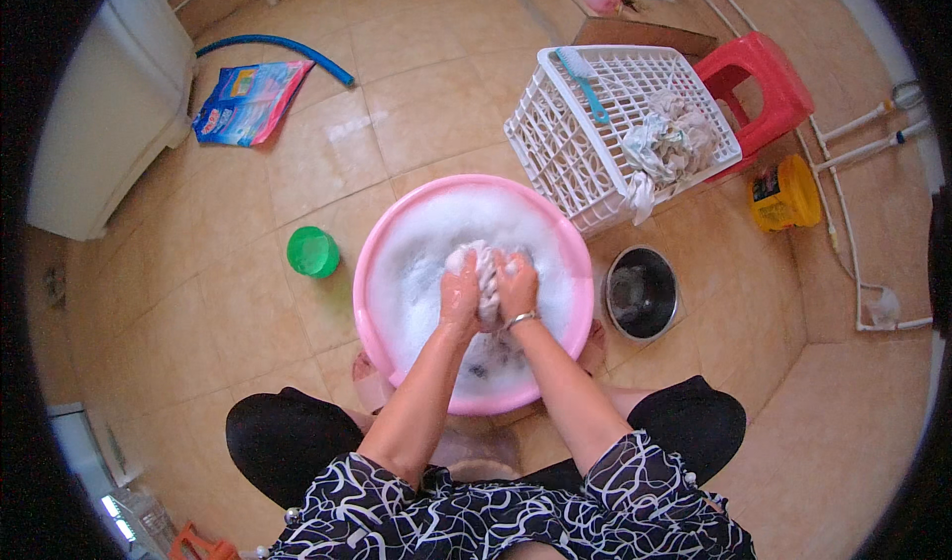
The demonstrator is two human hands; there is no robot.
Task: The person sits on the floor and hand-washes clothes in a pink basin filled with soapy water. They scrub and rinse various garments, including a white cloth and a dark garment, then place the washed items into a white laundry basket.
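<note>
A pink basin (369, 334) full of soapy water and white suds (416, 223) stands on the floor in front of me. Over its middle, my left hand (459, 292) and my right hand (517, 284) grip a wet, whitish cloth (486, 284) between them. Both sets of fingers are closed round the bunched fabric, which has foam on it. The cloth's lower part, near the suds, is partly hidden by my hands. A bracelet circles my right wrist. Dark patches show in the water below my hands.
Right of the basin stand a dark-lined metal bowl (642, 294) and a white plastic basket (555, 153) bearing a teal brush (585, 86) and crumpled cloths (674, 143). A red stool (769, 94) and yellow bucket (785, 195) lie beyond. Leftward are a green container (312, 252), detergent bag (248, 104) and blue hose (283, 44).
</note>
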